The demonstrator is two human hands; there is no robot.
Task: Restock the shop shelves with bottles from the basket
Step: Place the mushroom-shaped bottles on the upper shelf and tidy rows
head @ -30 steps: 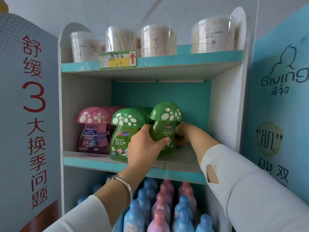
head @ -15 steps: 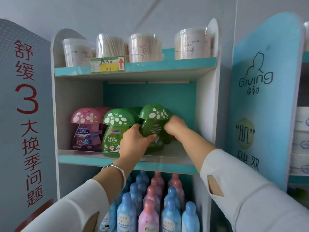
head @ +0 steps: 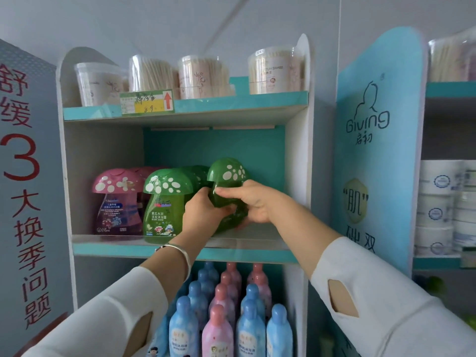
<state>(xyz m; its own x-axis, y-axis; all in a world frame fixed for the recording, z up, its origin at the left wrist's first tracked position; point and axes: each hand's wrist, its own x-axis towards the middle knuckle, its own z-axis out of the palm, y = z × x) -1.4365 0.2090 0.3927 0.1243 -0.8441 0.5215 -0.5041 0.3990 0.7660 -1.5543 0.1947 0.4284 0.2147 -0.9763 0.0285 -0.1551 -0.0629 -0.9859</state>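
A green mushroom-capped bottle (head: 227,176) stands on the middle shelf (head: 231,253), turned so its label faces away. My left hand (head: 203,212) grips its body from the left and my right hand (head: 253,202) grips it from the right. To its left stand another green mushroom bottle (head: 164,202) and a pink one (head: 117,199), labels facing out. More green and pink caps show behind them. The basket is not in view.
Tubs of cotton swabs (head: 274,70) line the top shelf behind a price tag (head: 146,103). Blue and pink bottles (head: 219,313) fill the shelf below. A blue side panel (head: 373,155) stands to the right, with white jars (head: 438,207) beyond it.
The green bottle has been turned between both hands, so its label no longer faces me. My right hand came round from behind onto its side. The view shifted right.
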